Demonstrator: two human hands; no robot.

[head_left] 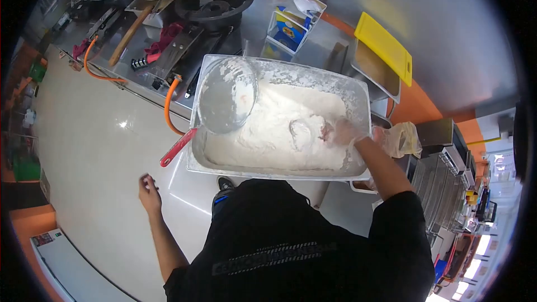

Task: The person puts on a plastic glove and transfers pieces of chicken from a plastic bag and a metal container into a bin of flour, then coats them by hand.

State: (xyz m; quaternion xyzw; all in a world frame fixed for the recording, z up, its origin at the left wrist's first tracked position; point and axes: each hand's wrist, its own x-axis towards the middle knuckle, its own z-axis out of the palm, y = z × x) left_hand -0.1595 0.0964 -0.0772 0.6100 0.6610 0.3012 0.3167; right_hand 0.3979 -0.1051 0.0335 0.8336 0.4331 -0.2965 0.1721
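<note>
A large metal tray [196,159] full of white flour [268,128] lies in front of me. My right hand [344,133], in a clear plastic glove, is down at the flour on the tray's right side, beside a flour-coated lump [302,134]. Something reddish shows by its fingertips, but blur hides whether the fingers hold it. A round sieve [226,98] with a red handle [178,147] rests over the tray's left end. Away from the tray, my left hand [149,193] hangs at the lower left over the floor, fingers loosely curled with nothing visible in them.
Behind the tray stand a black pot [215,8] and a white rack [295,25] with a blue and yellow packet. A yellow board [384,47] leans at the right over a metal container. Clear plastic [404,140] lies right of the tray. An orange hose [169,106] hangs at the counter's edge.
</note>
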